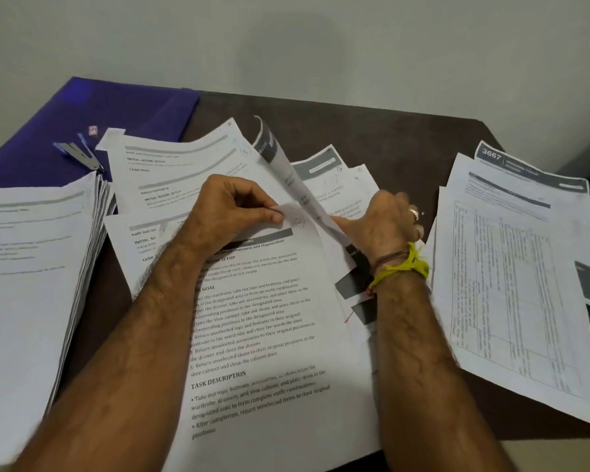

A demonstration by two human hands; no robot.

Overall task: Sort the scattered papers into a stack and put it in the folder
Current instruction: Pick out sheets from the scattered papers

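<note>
Soft, even indoor light, fairly bright, no glare. Faint shadows lie under the arms on the papers [269, 335]. Wide-angle bending curves the table [389, 137] edges; side pages look blurred, centre print sharp.

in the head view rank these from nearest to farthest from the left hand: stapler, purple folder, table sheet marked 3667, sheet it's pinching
1. Sheet with the TASK DESCRIPTION text: the left hand pinches its top corner.
2. Stapler: back left, lying on the folder.
3. Purple folder: far left corner of the table, behind the stapler.
4. Sheet marked 3667: far right, beyond the right hand.
</note>
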